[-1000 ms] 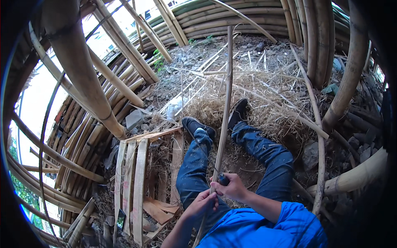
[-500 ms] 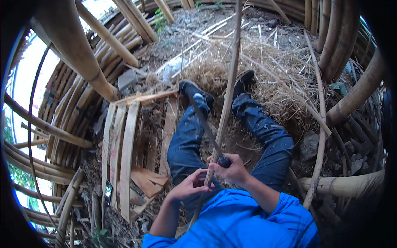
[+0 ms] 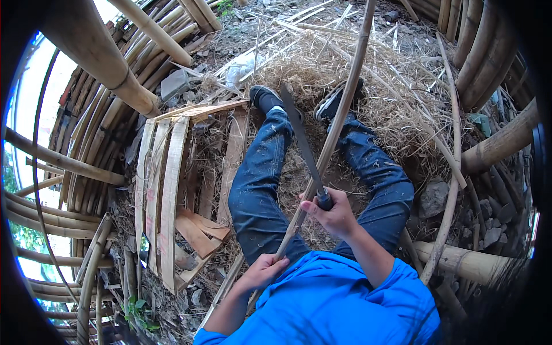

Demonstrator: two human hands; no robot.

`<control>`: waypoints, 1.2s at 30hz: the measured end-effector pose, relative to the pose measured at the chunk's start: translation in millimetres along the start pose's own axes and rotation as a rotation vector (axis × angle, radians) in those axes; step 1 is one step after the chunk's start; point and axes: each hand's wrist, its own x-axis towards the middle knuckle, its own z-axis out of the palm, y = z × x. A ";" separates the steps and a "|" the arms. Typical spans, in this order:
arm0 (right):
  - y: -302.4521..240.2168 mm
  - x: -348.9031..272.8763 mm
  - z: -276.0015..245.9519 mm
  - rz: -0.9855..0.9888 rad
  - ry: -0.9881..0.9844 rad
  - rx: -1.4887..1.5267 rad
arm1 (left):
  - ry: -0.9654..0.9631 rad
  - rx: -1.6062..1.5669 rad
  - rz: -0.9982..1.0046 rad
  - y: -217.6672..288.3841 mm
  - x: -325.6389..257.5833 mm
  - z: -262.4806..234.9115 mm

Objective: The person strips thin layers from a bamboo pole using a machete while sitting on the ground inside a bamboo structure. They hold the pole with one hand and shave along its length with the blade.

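A long bamboo strip (image 3: 336, 123) slants from the top of the view down between my legs to my waist at the left. My left hand (image 3: 264, 272) is closed round its lower part, close to my blue shirt. My right hand (image 3: 332, 214) grips the dark handle of a long-bladed knife (image 3: 305, 141), thumb and fingertips against the strip. The dark blade points up and away, left of the strip, between my shins. Where the blade's base meets the strip, I cannot tell whether it cuts in.
Beside my left leg stands a slatted wooden crate (image 3: 172, 201) with loose boards. Straw-like shavings (image 3: 397, 109) cover the ground ahead. Thick bamboo poles (image 3: 115, 63) rise at both sides, and a thin pole (image 3: 451, 149) lies at the right near some rocks (image 3: 434, 198).
My left hand has moved down and left, its fingers now closed round the strip. The strip leans further right at its top. My right hand and knife have shifted slightly right and up.
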 end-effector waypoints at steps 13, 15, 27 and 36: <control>-16.2 -23.8 -43.6 -0.185 0.043 -1.025 | 0.182 0.179 0.257 39.6 6.3 18.9; -16.5 -22.0 -46.5 -0.221 0.168 -1.113 | 0.220 0.228 0.276 41.2 8.0 20.5; -24.5 -6.5 -67.1 -0.380 0.273 -1.271 | 0.472 0.527 0.390 52.6 7.7 40.2; -31.7 8.5 -140.9 -0.061 0.555 -1.370 | 0.468 0.531 0.271 36.7 -13.1 44.9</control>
